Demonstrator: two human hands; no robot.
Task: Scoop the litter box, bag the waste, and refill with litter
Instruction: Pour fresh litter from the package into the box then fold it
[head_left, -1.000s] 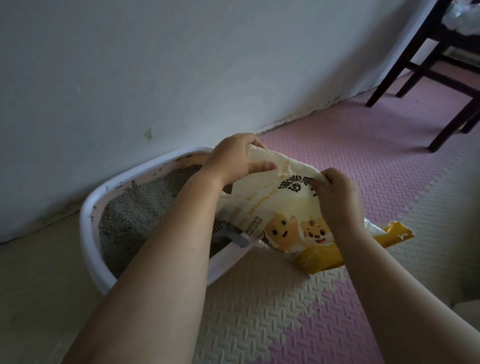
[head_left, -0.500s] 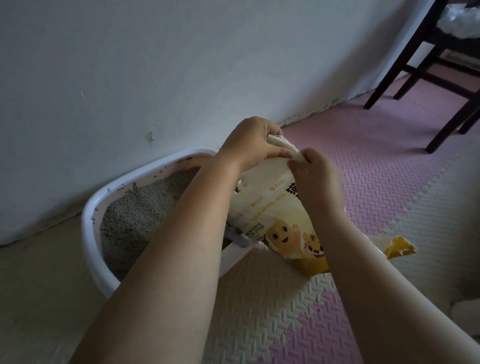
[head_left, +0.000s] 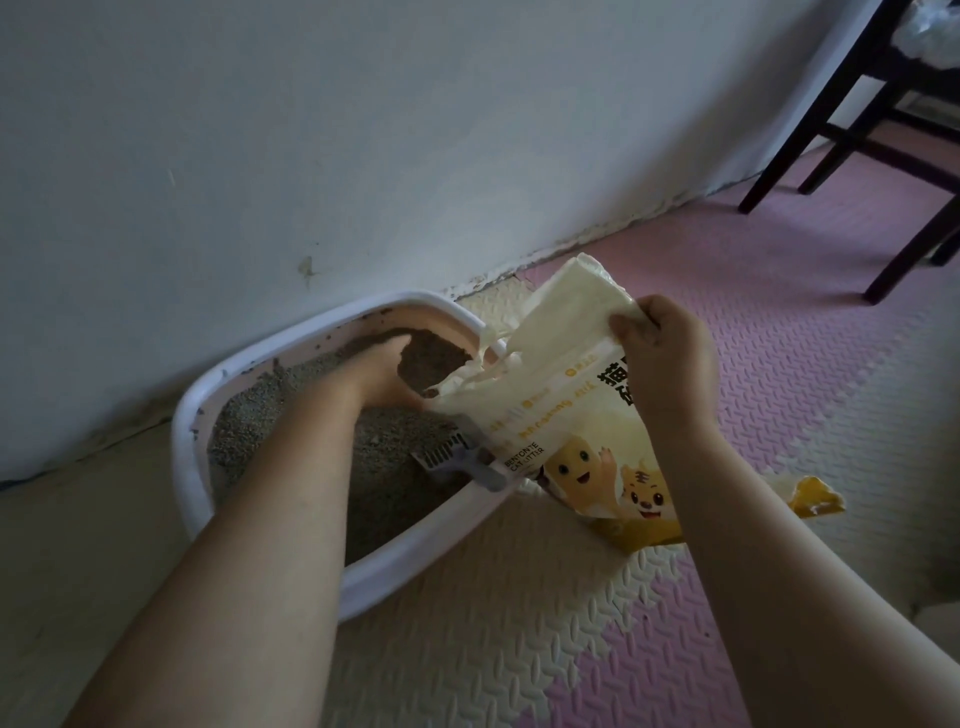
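Litter bag (head_left: 561, 415) tilted onto the litter box (head_left: 192, 441)
The right hand (head_left: 662, 343) has its fingers (head_left: 634, 332) pinching the bag's top edge. The left hand (head_left: 382, 376) lies in the litter (head_left: 249, 426) beside the bag's mouth, its fingers hidden, grip unclear.

1. The litter box (head_left: 183, 447) sits on the floor mat (head_left: 467, 649), against the wall (head_left: 363, 156).
2. The litter bag (head_left: 566, 410) leans over its right rim.
3. The scoop (head_left: 452, 460) lies inside, partly under the bag.
4. A chair (head_left: 792, 140) stands behind, far right.
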